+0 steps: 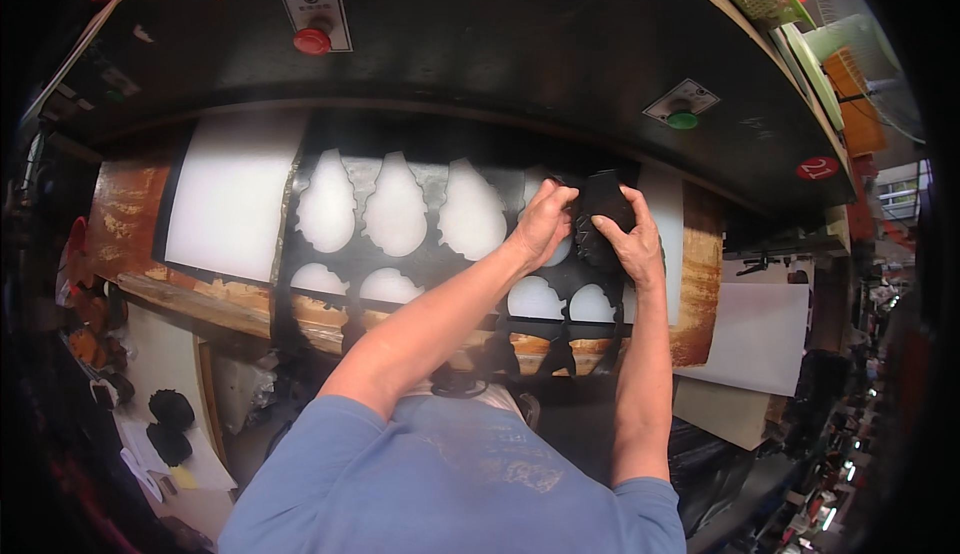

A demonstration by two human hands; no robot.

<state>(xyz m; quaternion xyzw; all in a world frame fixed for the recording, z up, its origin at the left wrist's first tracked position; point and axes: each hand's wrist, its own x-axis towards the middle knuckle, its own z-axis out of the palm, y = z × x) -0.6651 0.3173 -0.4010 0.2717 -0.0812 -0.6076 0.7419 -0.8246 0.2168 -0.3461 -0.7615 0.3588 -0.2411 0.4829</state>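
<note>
A black sheet (432,194) with sole-shaped cut-out holes lies on a white board, which shows through the openings. My right hand (636,242) grips a dark, wavy-edged sole-shaped piece (602,216), thumb on its near face and fingers at its far side. It may be more than one layer thick. Just left of that piece, my left hand (545,222) is closed with thumb and fingertips together, over a partly covered hole. What its fingertips pinch is too dark to make out. Narrow strips of the sheet hang over the front edge of the worn wooden table (700,284).
A dark machine beam spans the far side, with a red button (312,41) and a green button (682,119). Another white board (235,194) lies at left. Black cut pieces (170,426) rest on a lower surface at left. White sheets (755,334) stand at right.
</note>
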